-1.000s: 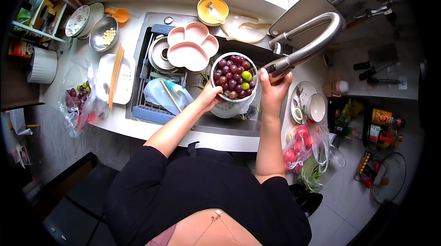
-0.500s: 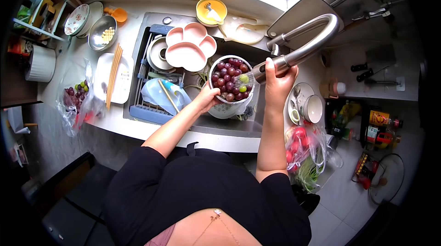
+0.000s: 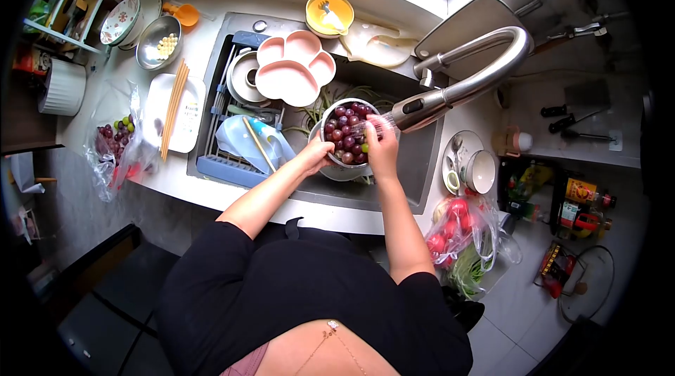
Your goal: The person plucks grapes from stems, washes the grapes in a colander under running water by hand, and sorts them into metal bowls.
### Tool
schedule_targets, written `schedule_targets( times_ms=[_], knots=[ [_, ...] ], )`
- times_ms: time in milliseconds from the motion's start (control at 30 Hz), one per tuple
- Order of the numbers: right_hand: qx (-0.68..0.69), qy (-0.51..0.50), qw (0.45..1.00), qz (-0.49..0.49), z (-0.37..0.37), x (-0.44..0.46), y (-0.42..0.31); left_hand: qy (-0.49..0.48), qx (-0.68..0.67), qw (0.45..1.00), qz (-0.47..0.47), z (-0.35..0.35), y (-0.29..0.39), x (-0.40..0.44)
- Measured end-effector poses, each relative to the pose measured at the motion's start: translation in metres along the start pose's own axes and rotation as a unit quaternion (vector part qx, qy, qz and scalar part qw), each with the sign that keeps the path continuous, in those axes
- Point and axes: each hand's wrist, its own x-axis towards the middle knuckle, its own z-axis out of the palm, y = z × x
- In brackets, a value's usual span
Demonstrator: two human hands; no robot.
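A round white bowl (image 3: 325,110) full of dark red grapes (image 3: 343,125), with a green one among them, is tilted over the sink (image 3: 415,165). My left hand (image 3: 318,153) is closed on its left rim. At the bowl's right side, my right hand (image 3: 380,152) reaches over the grapes, its fingers blurred under spraying water. Whether those fingers grip a grape or the rim is unclear. Just right of them is the spray head of the steel faucet (image 3: 422,107). Beneath the bowl sits another pale vessel (image 3: 344,173), mostly hidden, with green stalks (image 3: 309,117) around it.
A drying rack (image 3: 235,169) with a pink divided plate (image 3: 292,81) occupies the sink's left. Chopsticks (image 3: 174,109) lie across a white tray (image 3: 190,119). Bagged grapes (image 3: 116,138) are at far left. Dishes (image 3: 480,169) and bagged red produce (image 3: 450,228) stand right.
My right hand has let go of the faucet's spray head and moved left to the grapes. My left hand still holds the bowl, which has shifted slightly.
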Motion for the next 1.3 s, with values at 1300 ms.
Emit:
schedule_targets(
  times_ms=[1300],
  knots=[
    [-0.003,0.0,0.993,-0.12,0.03,0.011,0.015,0.052,0.263,0.963,0.019,0.042,0.069,-0.045]
  ],
)
